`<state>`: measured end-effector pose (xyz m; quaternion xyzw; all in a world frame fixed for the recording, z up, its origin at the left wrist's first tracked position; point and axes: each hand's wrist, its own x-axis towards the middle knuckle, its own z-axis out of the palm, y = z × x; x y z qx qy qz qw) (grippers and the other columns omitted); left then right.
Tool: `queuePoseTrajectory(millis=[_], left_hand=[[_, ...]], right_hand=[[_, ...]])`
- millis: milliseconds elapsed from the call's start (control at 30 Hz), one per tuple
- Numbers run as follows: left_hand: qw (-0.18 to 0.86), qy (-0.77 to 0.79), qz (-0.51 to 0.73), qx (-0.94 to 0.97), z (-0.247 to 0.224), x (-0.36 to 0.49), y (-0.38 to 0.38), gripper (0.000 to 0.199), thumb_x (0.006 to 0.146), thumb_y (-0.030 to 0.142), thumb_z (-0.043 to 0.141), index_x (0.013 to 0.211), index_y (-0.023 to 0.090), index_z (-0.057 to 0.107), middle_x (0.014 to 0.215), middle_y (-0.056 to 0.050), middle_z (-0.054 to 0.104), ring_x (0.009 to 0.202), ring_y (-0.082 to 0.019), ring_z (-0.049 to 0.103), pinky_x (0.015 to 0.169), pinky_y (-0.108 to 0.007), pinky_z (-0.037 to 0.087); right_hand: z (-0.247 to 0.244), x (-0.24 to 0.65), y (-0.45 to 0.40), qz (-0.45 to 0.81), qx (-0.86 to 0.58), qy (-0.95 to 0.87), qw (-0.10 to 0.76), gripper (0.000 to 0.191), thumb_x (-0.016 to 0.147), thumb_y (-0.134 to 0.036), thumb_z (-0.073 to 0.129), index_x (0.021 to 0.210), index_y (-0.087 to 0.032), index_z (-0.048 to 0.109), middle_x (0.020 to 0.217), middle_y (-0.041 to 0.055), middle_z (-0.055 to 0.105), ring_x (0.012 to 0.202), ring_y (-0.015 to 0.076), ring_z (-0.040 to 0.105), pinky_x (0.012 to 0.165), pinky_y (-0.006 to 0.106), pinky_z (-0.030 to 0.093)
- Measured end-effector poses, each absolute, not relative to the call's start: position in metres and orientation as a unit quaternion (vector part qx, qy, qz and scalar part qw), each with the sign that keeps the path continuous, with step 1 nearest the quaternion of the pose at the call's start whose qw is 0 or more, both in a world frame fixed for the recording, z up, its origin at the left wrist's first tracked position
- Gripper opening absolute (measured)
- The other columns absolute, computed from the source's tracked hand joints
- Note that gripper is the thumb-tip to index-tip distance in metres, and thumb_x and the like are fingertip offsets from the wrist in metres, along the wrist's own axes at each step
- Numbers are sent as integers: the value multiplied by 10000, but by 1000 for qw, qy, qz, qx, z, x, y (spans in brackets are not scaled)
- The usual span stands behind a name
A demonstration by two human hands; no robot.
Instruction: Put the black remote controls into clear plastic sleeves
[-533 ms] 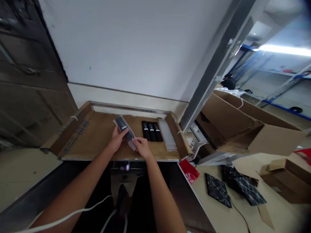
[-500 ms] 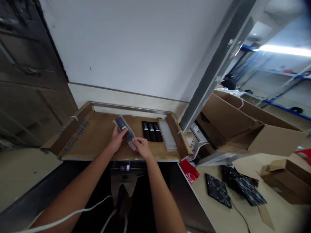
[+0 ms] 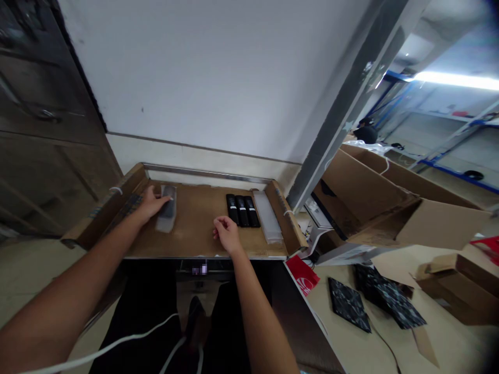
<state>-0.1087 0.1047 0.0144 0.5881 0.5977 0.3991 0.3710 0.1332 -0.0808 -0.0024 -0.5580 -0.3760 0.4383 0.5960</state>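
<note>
Bagged dark device [image 3: 167,209] toward 9 o'clock of the cardboard-lined surface [image 3: 198,223], 12 being the wall [image 3: 202,78]; whether it lies flat or just above the cardboard is unclear. Cardboard side walls [image 3: 286,218] fence the surface at 9 and 3 o'clock, and a post [image 3: 354,88] stands at 2, ahead of a large open carton [image 3: 370,200] at 3. At 4 o'clock are one red packet [image 3: 303,275], at least two dark patterned packages [image 3: 350,305] and a smaller carton [image 3: 463,291]. One device is bagged; three black devices [image 3: 242,210] lie side by side toward 3 o'clock, just beside clear sleeves [image 3: 268,217] too layered to count. The left hand [image 3: 150,204] covers part of the bagged device, thumb across it; I cannot tell whether its grip is closed. The right hand [image 3: 228,234], at 4 o'clock, has its grip curled in on itself. A white cord [image 3: 113,347] at 7 is cut off by the lower edge.
</note>
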Motion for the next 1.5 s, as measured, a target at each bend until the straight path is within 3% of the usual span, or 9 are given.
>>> queuePoseTrajectory(millis=[100, 233, 433, 667, 967, 1067, 1233, 1400, 1500], left_hand=[[242, 638, 276, 677, 33, -148, 124, 939, 722, 392, 785, 1476, 68, 331, 1411, -241, 523, 1250, -358, 548, 1029, -436, 444], [105, 608, 155, 771, 42, -151, 112, 772, 760, 430, 724, 1430, 141, 473, 1503, -231, 405, 1343, -431, 427, 1077, -511, 384], [26, 633, 195, 749, 19, -117, 69, 513, 896, 341, 468, 1377, 186, 563, 1432, -230, 462, 1294, -457, 398, 1003, -618, 355], [30, 653, 219, 724, 17, -116, 62, 513, 918, 344, 408, 1391, 213, 557, 1410, -192, 498, 1258, -418, 416, 1006, -573, 344], [51, 644, 258, 718, 10, -121, 67, 509, 909, 358, 430, 1366, 198, 588, 1368, -198, 525, 1248, -416, 435, 1022, -555, 343], [53, 641, 263, 719, 7, -122, 69, 505, 908, 362, 434, 1357, 198, 598, 1353, -196, 539, 1238, -412, 445, 1017, -547, 352], [58, 641, 280, 712, 5, -123, 71, 491, 899, 347, 463, 1346, 201, 607, 1352, -189, 541, 1238, -406, 447, 1031, -548, 335], [53, 644, 278, 711, 2, -124, 74, 475, 897, 342, 478, 1326, 198, 622, 1335, -188, 556, 1221, -400, 463, 1008, -529, 353], [49, 640, 285, 712, -3, -125, 77, 466, 895, 332, 486, 1320, 203, 626, 1323, -185, 565, 1218, -394, 468, 1005, -517, 352]], right_hand=[[-2, 134, -80, 441, -557, -380, 592, 314, 730, -489, 711, 816, -210, 594, 674, -26, 563, 556, 119, 549, 448, 224, 460], [-7, 134, -76, 429, -563, -383, 593, 290, 748, -472, 678, 843, -210, 598, 695, -24, 568, 577, 130, 553, 461, 234, 458], [-11, 136, -78, 233, -637, -449, 582, 200, 849, -373, 577, 934, -201, 633, 831, 24, 625, 739, 157, 571, 681, 273, 489], [-6, 132, -84, 74, -679, -519, 515, 131, 871, -262, 540, 907, -185, 641, 862, 51, 598, 784, 177, 564, 765, 298, 451], [9, 147, -102, -8, -678, -505, 534, 217, 897, -242, 488, 1035, -160, 635, 939, 92, 618, 872, 207, 581, 812, 327, 480], [24, 187, -124, -123, -730, -478, 473, 250, 893, -249, 497, 1081, -154, 631, 1029, 137, 611, 1028, 270, 547, 951, 423, 437], [25, 250, -156, -192, -804, -449, 340, 317, 801, -287, 635, 1061, -106, 643, 1149, 214, 549, 1088, 341, 512, 968, 486, 425], [13, 259, -165, -164, -823, -474, 266, 335, 810, -204, 603, 1123, -91, 641, 1187, 209, 574, 1063, 312, 540, 929, 423, 442], [13, 258, -165, -148, -842, -452, 255, 240, 870, -155, 515, 1032, -94, 680, 1115, 191, 631, 998, 280, 574, 891, 372, 442]])
